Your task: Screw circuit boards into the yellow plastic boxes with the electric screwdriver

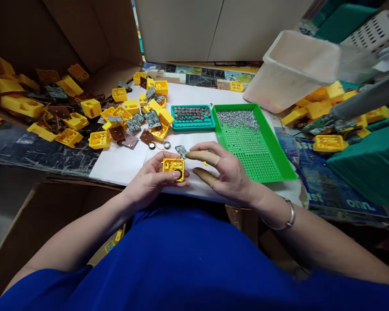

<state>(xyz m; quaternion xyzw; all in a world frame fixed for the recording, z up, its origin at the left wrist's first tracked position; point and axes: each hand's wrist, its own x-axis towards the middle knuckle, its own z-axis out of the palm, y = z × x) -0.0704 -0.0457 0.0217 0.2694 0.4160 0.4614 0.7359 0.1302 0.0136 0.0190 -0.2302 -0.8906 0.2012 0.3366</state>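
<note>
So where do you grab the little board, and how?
Probably pinch the board by its edges, coming from the right: it's thin and flat, wires seem to join it to the box, and the left hand holds the box's left side.

The blue printed sheet (326, 185) reads "onn." and, partly, "st".

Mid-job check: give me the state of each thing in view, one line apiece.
Yellow case, open, held in left hand
Round black disc, inside the case, partly covered
Circuit board, outside the case, wires running toward it
Right hand, thumb and forefinger apart
Green tray, partly covered with small metal pieces
Teal holder, part filled, front bare
Cardboard box, open, yellow parts inside
</note>
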